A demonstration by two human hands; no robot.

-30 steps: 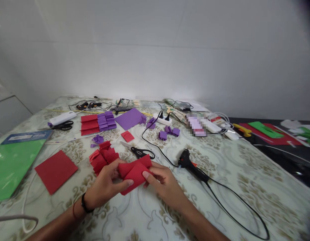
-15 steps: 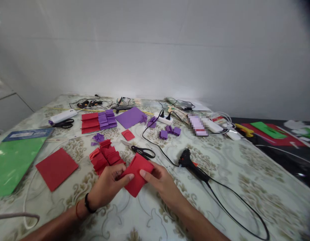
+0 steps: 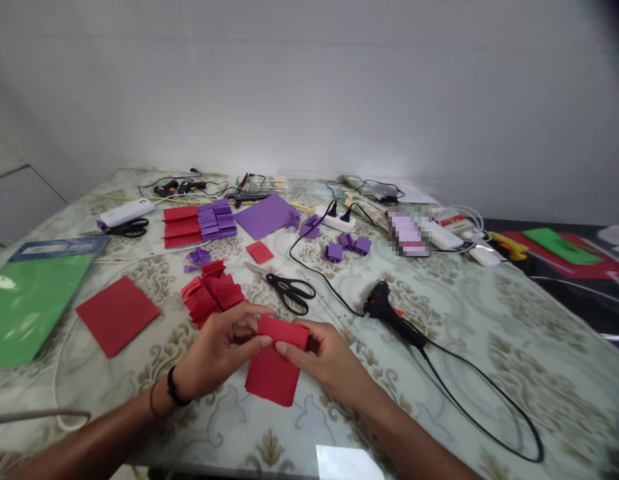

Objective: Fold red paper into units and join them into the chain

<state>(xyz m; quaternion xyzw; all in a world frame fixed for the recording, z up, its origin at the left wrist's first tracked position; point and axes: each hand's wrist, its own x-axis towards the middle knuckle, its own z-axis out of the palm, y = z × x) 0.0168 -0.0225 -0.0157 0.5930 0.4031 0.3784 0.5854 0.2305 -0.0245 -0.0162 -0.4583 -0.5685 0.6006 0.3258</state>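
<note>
A piece of red paper [image 3: 275, 377] is held between both hands above the near middle of the table, its top part folded over toward me. My left hand [image 3: 227, 347] pinches its left side, thumb in front, with the fingers partly behind it. On the right side, my right hand [image 3: 322, 357] grips the paper, its thumb pressed on the fold. Folded red paper pieces [image 3: 212, 291] lie just beyond my left hand. Black-handled scissors [image 3: 289, 291] rest past the held paper. A flat red paper square [image 3: 118, 315] lies to the left.
A black glue gun [image 3: 394, 313] with a looping cord lies to the right. Green sheets [image 3: 44, 293] are at the left. Purple paper [image 3: 264, 215], folded purple pieces [image 3: 333, 252], a power strip [image 3: 335, 220] and a blurred-out phone [image 3: 408, 232] sit farther back.
The red paper has turned from a slanted position to nearly upright, and its top edge is now folded down. Both hands still hold it. The view has tilted slightly.
</note>
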